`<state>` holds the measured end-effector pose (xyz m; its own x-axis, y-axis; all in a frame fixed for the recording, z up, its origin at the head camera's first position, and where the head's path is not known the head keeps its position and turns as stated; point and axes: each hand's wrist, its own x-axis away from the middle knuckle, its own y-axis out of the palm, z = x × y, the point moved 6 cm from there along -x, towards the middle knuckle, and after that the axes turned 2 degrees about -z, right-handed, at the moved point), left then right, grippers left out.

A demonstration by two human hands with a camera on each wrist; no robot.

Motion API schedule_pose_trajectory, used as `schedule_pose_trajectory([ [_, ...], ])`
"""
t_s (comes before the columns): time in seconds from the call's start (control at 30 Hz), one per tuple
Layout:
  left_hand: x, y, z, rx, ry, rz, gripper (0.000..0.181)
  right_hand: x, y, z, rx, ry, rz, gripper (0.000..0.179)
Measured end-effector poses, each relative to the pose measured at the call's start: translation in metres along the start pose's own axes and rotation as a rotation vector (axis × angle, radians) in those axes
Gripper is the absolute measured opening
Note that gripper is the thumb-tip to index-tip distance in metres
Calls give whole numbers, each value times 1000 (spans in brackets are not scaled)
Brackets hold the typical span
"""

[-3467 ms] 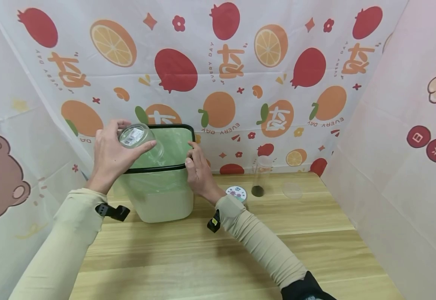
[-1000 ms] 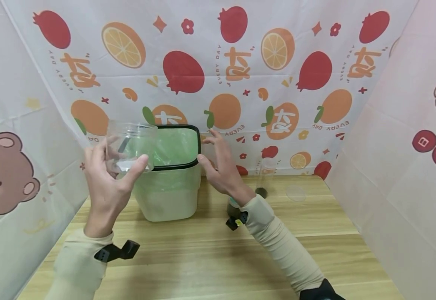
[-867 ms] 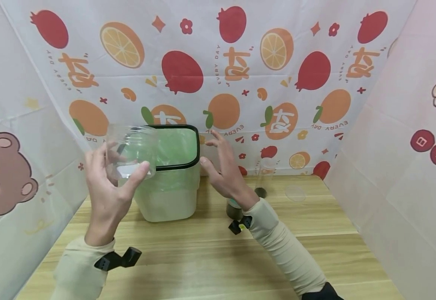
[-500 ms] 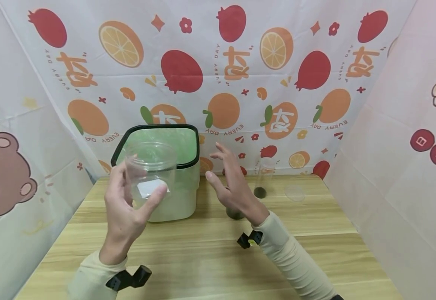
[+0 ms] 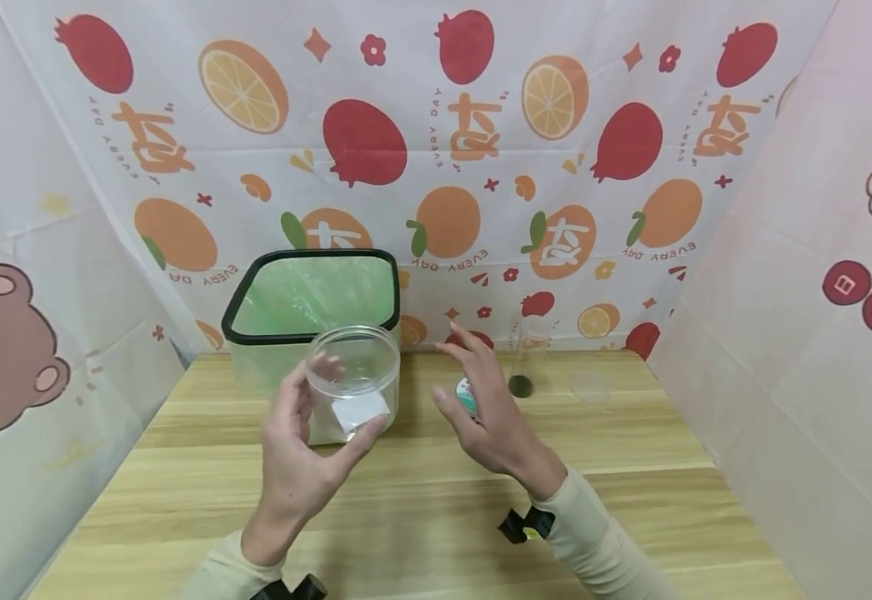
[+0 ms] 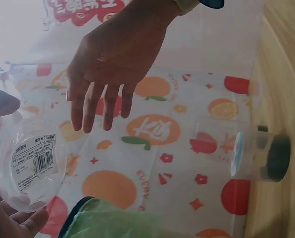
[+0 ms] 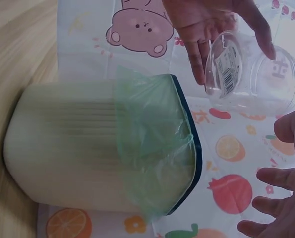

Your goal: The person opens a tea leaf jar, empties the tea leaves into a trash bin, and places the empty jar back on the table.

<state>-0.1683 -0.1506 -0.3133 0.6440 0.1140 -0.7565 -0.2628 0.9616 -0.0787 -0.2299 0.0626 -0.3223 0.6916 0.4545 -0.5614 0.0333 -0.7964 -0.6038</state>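
Note:
My left hand [image 5: 304,471] grips a clear plastic jar [image 5: 361,367] by its side, thumb on the near face, in front of the bin. The jar's mouth is uncovered and tips up toward the head camera. A white barcode label shows on its base in the left wrist view, and nothing is visible inside. To the right, my right hand [image 5: 492,421] hovers with fingers spread, apart from the jar. Partly hidden behind that hand is a small jar [image 5: 467,395] with a printed lid. The bin [image 5: 256,367] has a black rim and a green liner bag.
Along the back of the wooden table [image 5: 421,533] stands a tall clear container [image 5: 522,358] with something dark at its bottom. A clear round disc [image 5: 589,386] lies to its right. Printed cloth [image 5: 436,125] walls the back and both sides.
The left hand has brought the clear jar from over the bin, down and rightward, turning its mouth upward. The right hand has left the bin's rim and moved right and nearer.

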Motion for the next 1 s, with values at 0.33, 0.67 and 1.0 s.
schedule_pose_trajectory([
  [0.33, 29, 26, -9, -56, -5, -37, 100, 30, -2, 13, 53, 52, 2, 49],
  [0.67, 50, 55, -27, -125, -30, -134, 98, 56, -5, 29, 112, 96, 9, 50],
  [1.0, 65, 79, -46, -207, -88, -223, 94, 83, -13, 56, 125, 212, 41, 50],
])
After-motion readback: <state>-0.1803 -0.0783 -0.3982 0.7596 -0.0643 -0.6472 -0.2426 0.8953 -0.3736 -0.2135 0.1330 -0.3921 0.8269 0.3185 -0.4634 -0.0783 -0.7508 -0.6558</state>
